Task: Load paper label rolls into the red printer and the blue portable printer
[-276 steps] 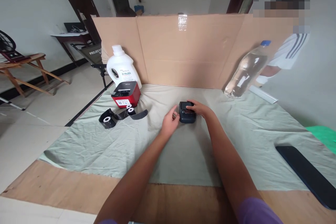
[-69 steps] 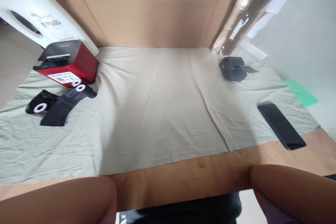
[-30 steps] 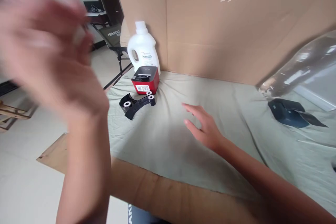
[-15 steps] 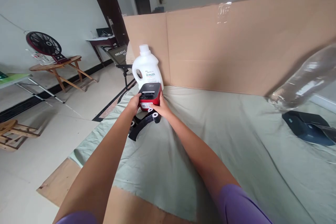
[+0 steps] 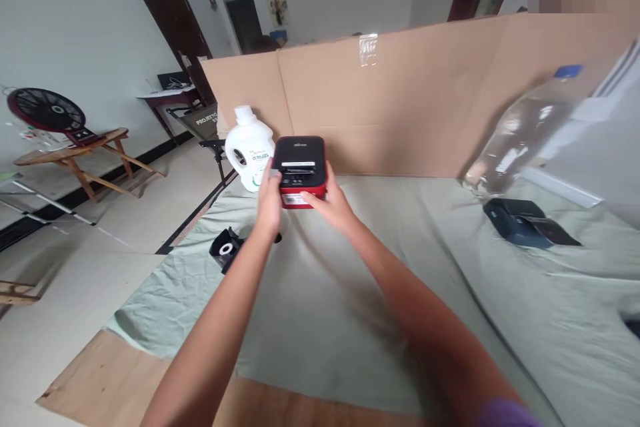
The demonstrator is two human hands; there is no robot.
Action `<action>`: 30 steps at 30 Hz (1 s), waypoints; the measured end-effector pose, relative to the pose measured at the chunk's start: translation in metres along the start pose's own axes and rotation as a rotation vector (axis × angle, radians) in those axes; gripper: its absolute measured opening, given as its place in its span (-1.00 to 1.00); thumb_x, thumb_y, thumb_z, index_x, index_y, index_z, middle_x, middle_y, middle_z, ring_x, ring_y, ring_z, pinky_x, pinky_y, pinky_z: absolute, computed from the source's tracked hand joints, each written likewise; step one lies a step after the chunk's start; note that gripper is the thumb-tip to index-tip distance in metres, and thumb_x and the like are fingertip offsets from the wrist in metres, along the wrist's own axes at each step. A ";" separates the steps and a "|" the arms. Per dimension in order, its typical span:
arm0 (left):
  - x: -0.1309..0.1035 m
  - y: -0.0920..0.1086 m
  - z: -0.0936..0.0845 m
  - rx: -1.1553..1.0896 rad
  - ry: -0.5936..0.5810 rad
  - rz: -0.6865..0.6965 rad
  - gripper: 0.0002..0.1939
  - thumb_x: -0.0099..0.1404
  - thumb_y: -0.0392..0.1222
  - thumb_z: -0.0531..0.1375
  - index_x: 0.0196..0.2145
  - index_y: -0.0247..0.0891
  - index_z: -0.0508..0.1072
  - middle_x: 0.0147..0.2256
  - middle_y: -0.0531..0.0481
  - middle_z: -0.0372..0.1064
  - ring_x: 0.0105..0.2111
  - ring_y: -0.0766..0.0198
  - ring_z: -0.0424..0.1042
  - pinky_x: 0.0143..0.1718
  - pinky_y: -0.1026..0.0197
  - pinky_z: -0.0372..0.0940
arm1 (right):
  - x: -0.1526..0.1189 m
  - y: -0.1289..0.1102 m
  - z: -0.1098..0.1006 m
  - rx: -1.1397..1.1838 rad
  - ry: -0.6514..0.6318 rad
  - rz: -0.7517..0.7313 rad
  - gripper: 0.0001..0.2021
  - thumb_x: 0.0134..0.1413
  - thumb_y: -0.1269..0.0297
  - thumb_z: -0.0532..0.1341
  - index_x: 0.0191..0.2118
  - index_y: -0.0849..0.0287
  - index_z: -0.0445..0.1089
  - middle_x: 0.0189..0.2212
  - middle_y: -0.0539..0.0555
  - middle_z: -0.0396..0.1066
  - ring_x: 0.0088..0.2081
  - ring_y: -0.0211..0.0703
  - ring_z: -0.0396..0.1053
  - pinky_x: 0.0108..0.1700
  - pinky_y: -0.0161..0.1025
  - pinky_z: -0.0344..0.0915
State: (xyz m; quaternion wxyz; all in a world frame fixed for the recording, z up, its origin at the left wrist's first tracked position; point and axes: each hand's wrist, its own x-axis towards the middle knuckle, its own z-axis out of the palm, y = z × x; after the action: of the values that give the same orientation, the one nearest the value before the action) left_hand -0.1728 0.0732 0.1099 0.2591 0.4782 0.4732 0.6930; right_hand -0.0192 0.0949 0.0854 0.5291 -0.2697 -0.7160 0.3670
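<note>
A red and black box-shaped device (image 5: 301,170) is held up between both hands above the green cloth (image 5: 320,320). My left hand (image 5: 270,199) grips its left side, and my right hand (image 5: 334,200) holds the right side with the thumb across the lower front. Behind it to the left stands a white jug (image 5: 251,150) with a handle. Lower left on the cloth lies a black object (image 5: 226,248) with a white roll-like end, partly hidden by my left forearm.
A cardboard panel (image 5: 400,107) stands along the back. At the right are a large clear bottle (image 5: 523,133) with a blue cap and a dark blue device (image 5: 520,223). A fan (image 5: 47,110) sits on a wooden stool (image 5: 87,153) at far left.
Both hands have lifted the red and black device and moved it right, away from the jug and the black object. The view has turned to the right.
</note>
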 end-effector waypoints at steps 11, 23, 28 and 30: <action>-0.191 -0.002 0.086 -0.185 -0.333 -0.034 -0.27 0.43 0.28 0.03 0.44 0.09 -0.02 0.46 0.22 -0.16 0.47 0.14 -0.26 0.48 0.16 -0.26 | -0.185 -0.034 -0.115 -0.122 0.178 0.169 -0.08 0.14 -0.08 0.28 0.47 0.01 -0.17 0.39 0.16 0.08 0.42 0.09 0.00 0.44 0.12 -0.04; -0.193 -0.041 0.090 -0.157 -0.384 -0.161 -0.29 0.45 0.26 -0.01 0.45 0.04 -0.03 0.46 0.19 -0.17 0.46 0.22 -0.20 0.46 0.22 -0.19 | -0.203 -0.002 -0.114 -0.192 0.267 0.264 -0.04 0.11 -0.04 0.30 0.49 0.03 -0.19 0.39 0.19 0.07 0.44 0.16 -0.06 0.44 0.20 -0.08; -0.192 -0.047 0.090 -0.172 -0.374 -0.177 -0.28 0.45 0.27 0.00 0.45 0.05 -0.03 0.45 0.18 -0.14 0.46 0.20 -0.19 0.46 0.19 -0.19 | -0.201 -0.001 -0.114 -0.217 0.259 0.246 -0.05 0.12 -0.03 0.28 0.49 0.07 -0.20 0.43 0.20 -0.01 0.45 0.14 -0.07 0.44 0.15 -0.05; -0.192 -0.047 0.091 -0.171 -0.384 -0.175 -0.29 0.46 0.25 -0.01 0.45 0.05 -0.05 0.45 0.18 -0.15 0.46 0.21 -0.19 0.46 0.18 -0.20 | -0.200 -0.002 -0.114 -0.219 0.256 0.238 -0.05 0.13 -0.01 0.27 0.49 0.10 -0.22 0.45 0.21 -0.07 0.45 0.12 -0.08 0.45 0.14 -0.07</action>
State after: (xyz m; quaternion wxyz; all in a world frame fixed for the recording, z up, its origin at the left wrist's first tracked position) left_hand -0.0162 -0.0260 -0.0042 0.4429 0.5349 0.3945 0.6017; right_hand 0.1486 -0.0336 -0.0058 0.5362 -0.4525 -0.6417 0.3097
